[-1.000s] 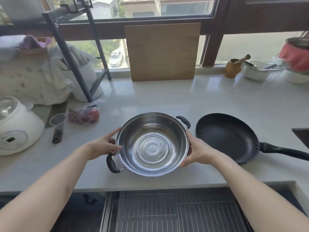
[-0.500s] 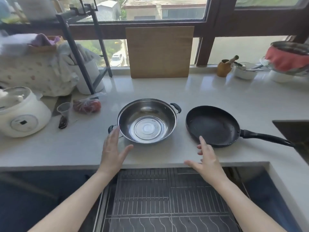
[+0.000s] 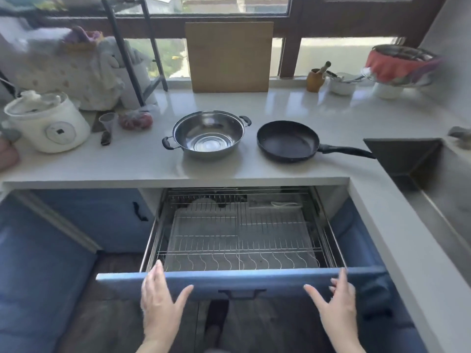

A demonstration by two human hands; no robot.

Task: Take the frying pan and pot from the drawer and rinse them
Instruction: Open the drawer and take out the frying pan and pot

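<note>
While beyond hands, pot untouched.

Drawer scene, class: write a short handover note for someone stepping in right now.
Left hand and right hand: open, fingers straight, at the drawer front; contact unclear.
Pot and pan stand side by side on the counter, apart, pan handle pointing toward the sink.
Done: both are out of the drawer.
Left: the drawer is open; rinse both at the sink.

Pale countertop, steel pot beside black frying pan, white cooker, leaning board, perhaps bagged fruit
</note>
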